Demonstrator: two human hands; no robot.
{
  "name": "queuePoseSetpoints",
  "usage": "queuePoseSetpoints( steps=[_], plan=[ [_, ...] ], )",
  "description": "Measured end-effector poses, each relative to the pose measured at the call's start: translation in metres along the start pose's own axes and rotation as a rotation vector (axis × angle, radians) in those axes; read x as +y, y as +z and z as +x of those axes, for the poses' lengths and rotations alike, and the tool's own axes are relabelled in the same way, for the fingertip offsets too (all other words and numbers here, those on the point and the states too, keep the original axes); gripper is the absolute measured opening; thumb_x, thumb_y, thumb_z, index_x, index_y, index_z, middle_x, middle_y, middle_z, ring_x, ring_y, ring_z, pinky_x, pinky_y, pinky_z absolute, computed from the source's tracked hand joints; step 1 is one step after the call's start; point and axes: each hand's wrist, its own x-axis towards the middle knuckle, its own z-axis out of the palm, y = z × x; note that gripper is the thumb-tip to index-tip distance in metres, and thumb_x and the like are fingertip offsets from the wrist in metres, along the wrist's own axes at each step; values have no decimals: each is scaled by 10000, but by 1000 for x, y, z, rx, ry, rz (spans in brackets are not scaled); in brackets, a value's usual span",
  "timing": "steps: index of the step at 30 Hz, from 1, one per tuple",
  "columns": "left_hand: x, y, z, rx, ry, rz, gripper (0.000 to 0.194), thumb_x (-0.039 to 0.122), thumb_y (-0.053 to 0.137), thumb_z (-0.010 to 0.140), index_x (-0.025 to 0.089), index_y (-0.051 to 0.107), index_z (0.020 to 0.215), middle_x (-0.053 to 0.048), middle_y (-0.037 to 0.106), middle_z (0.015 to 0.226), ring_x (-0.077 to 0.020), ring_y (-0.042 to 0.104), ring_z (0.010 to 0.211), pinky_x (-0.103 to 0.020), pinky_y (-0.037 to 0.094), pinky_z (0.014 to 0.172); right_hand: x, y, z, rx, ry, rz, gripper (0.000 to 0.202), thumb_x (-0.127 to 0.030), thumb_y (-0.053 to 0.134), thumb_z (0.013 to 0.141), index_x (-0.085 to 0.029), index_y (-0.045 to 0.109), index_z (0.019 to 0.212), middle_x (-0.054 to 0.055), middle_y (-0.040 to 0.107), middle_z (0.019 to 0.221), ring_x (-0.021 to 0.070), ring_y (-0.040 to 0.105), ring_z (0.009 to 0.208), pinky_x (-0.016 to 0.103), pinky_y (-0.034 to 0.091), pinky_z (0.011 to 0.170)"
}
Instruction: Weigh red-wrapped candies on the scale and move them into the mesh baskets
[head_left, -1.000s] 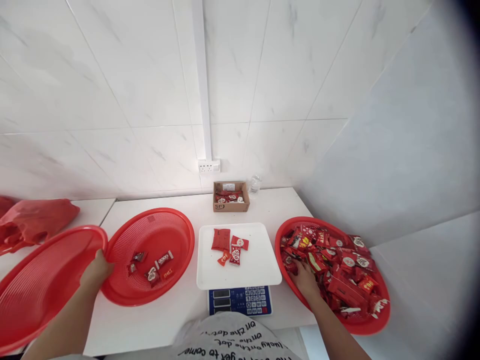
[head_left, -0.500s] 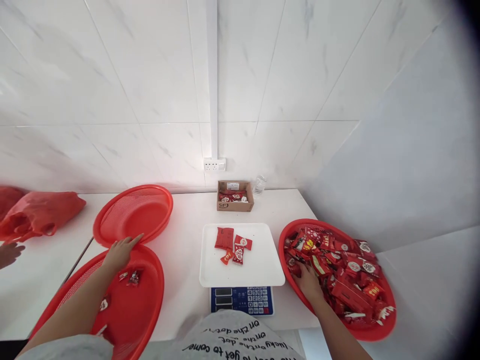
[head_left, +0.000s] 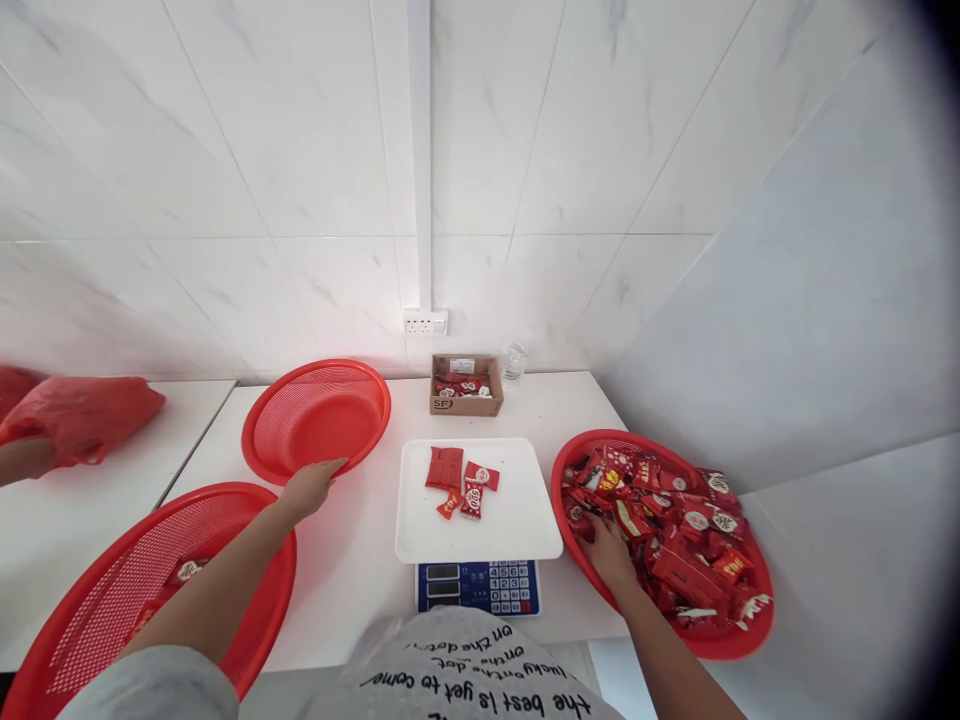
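Observation:
My left hand [head_left: 311,487] is closed on the near rim of an oval red plastic basket [head_left: 330,368] at the back of the table. My forearm crosses over a second red basket [head_left: 262,500] at the front left, where a few wrapped sweets [head_left: 187,572] lie partly hidden. On the right, my right hand [head_left: 611,555] reaches inside a red basket [head_left: 761,640] full of red snack packets [head_left: 697,545]. Its fingers curl down among the packets by the left rim, and their tips are hidden. Between the hands, several red packets [head_left: 445,467] lie on the white scale tray [head_left: 480,540].
The scale's blue keypad panel [head_left: 480,587] faces me. Behind it stand a small cardboard box [head_left: 466,404] of red packets and a clear glass [head_left: 515,362], near the wall socket [head_left: 425,322]. At far left, another person's arm [head_left: 26,460] touches a red plastic bag [head_left: 97,412].
My left hand and the back basket have shifted right, apart from the front basket, which sits further left. The other person's hand has moved to the bag. My right hand has hardly moved.

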Motion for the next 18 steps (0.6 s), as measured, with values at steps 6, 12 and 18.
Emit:
queuePoseSetpoints(
  steps=[6,12,18],
  plan=[
    [79,25,5,252,211,-63,479,377,381,881,178,414,1315,-118,448,1352,-255,364,1271,-427,308,1034,-5,-4,-2,-21,37,19,523,-328,470,757,-146,487,1247,155,439,1285,298,459,1165,397,375,968],
    [175,61,18,55,361,-91,868,591,581,707,224,231,1412,-146,172,1490,-341,98,1363,-513,205,1055,-3,-2,-2,5,19,26,517,-302,481,744,-142,500,1236,155,457,1260,288,449,1174,383,377,962],
    [182,65,36,91,464,33,590,529,583,749,245,487,1256,-148,341,1402,-358,269,1296,-498,285,996,0,2,-2,38,-15,42,498,-301,472,747,-140,517,1216,143,476,1228,267,452,1170,356,366,974]
  ],
)
